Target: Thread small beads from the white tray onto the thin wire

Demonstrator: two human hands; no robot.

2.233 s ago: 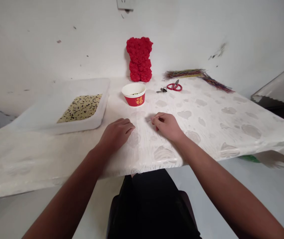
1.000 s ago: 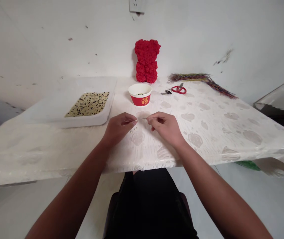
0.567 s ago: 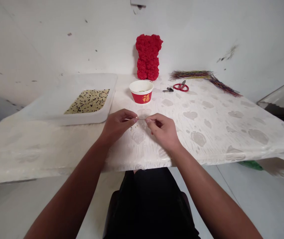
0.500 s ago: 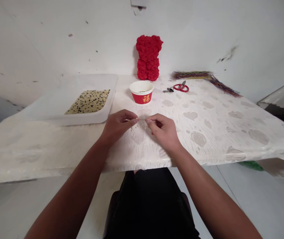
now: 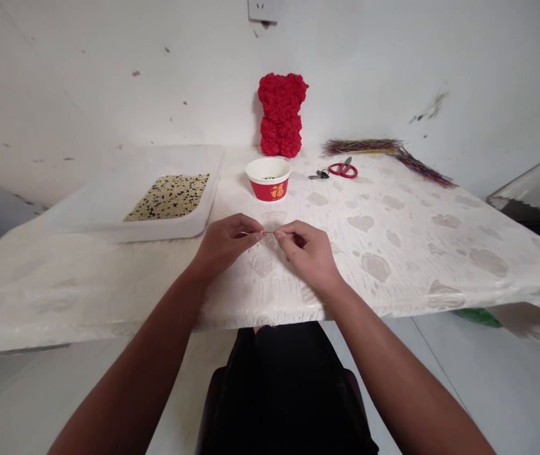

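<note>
My left hand [image 5: 225, 243] and my right hand [image 5: 305, 253] meet just above the white patterned table [image 5: 393, 240], near its front edge. Both are pinched, fingertips almost touching. A thin needle-like wire [image 5: 266, 232] spans between the two pinches. What the left fingertips hold at the wire's end is too small to make out. A few tiny beads lie on the cloth under the hands.
A white tray [image 5: 108, 208] with a patch of small mixed beads sits at the left. A red paper bowl [image 5: 268, 179] stands behind the hands. Further back are a red rose bear [image 5: 281, 114], red scissors [image 5: 340, 169] and a bundle of coloured strands [image 5: 383, 150].
My left hand lifted off the table and closed into a pinch, meeting the right hand's wire. The two hands drew closer together; in the last half second they barely moved.
</note>
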